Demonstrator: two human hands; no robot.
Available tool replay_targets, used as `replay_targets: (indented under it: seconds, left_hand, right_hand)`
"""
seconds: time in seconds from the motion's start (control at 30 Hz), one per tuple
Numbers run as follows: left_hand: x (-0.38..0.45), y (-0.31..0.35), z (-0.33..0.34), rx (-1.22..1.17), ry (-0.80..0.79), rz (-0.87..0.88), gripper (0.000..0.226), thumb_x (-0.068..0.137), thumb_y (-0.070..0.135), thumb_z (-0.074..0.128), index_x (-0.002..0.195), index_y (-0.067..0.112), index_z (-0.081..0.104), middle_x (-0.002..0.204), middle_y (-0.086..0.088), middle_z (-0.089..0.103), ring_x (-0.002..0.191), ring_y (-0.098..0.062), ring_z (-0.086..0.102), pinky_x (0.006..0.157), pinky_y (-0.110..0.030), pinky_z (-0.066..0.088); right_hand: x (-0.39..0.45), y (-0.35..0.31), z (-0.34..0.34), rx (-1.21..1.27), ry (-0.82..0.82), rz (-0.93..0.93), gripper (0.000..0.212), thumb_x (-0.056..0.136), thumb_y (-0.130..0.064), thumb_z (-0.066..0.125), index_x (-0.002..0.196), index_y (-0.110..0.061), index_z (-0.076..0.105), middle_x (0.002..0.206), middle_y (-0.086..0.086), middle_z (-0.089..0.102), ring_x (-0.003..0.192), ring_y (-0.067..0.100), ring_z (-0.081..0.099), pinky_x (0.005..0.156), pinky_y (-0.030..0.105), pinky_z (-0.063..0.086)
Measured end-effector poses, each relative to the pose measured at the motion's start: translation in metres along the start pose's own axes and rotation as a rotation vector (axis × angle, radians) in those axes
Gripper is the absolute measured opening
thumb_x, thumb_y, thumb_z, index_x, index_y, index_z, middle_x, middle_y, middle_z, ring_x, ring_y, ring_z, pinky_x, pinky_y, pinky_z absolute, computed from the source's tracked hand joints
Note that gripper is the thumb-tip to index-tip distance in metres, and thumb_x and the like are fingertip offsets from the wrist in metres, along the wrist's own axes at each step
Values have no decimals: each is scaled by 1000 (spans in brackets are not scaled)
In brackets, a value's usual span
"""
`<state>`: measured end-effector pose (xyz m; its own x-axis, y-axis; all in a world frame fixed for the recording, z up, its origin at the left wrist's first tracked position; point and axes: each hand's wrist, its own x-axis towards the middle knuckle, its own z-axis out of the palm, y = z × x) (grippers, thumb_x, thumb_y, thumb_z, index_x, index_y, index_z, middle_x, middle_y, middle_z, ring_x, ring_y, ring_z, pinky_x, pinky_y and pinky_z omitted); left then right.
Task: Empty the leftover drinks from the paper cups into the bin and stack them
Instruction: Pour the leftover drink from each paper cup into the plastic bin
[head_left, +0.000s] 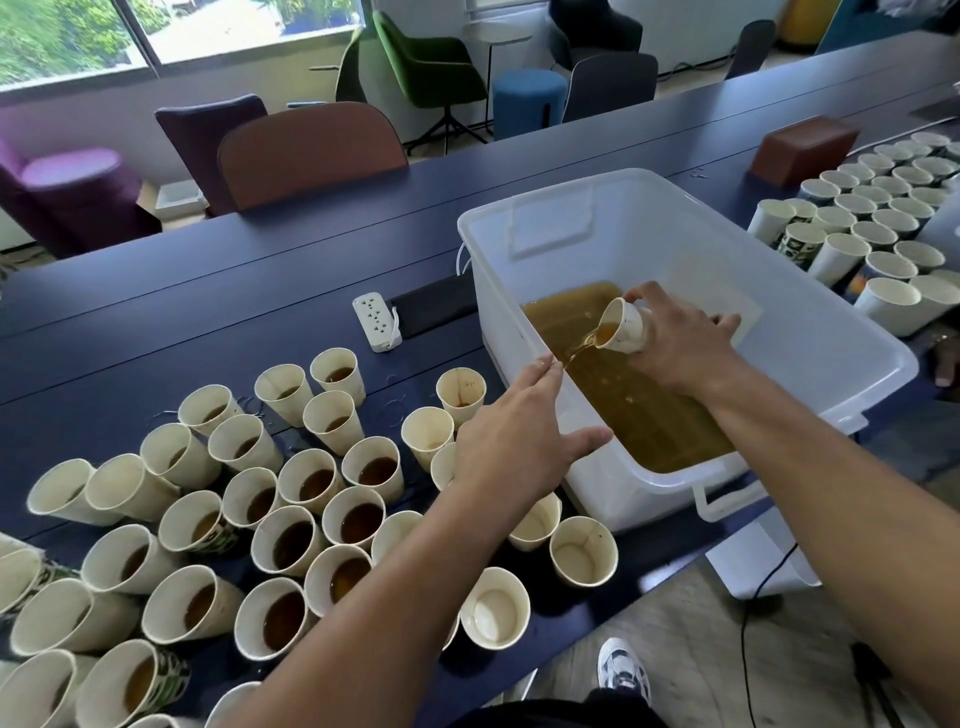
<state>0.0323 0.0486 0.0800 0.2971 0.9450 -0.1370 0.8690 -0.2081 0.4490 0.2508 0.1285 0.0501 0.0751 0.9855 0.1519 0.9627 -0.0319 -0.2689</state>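
My right hand (680, 343) grips a paper cup (621, 327) tipped on its side over the white plastic bin (810, 332); a brown stream runs from its rim into the brown liquid (628, 395) pooled in the bin. My left hand (514, 441) hovers with fingers straight and spread above the cups by the bin's left wall, holding nothing. Several paper cups with brown drink (291, 535) crowd the dark table at lower left. Three emptied-looking cups (582, 551) stand near the bin's front corner.
Many empty paper cups (872, 218) stand in rows on the right of the bin. A white power strip (376, 322) and a black phone (434, 306) lie left of the bin. A brown box (802, 150) sits far right. Chairs line the table's far side.
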Motion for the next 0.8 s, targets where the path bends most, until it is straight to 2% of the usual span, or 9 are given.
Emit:
replay_targets:
  seconds: [0.23, 0.5, 0.8]
  left_hand:
    - [0, 0, 0, -15, 3, -5, 90, 87, 70, 58, 161, 36, 19, 166, 25, 12, 143, -14, 43, 92, -41, 54]
    - [0, 0, 0, -11, -2, -9, 89, 88, 70, 58, 161, 35, 18, 166, 25, 11, 143, -14, 42, 92, -41, 54]
    - [0, 2, -1, -11, -1, -12, 90, 88, 70, 58, 160, 37, 18, 166, 25, 12, 142, -14, 43, 88, -38, 54]
  right_hand:
    - [0, -1, 0, -49, 38, -49, 58, 83, -28, 77, 128, -30, 40, 119, 9, 59, 105, 29, 55, 84, 41, 19]
    - [-2, -6, 0, -182, 88, -154, 59, 81, -29, 77, 128, -31, 43, 122, 11, 59, 108, 33, 55, 88, 48, 31]
    - [-7, -13, 0, -292, 103, -238, 63, 77, -17, 78, 128, -33, 44, 127, 8, 58, 117, 34, 50, 91, 49, 30]
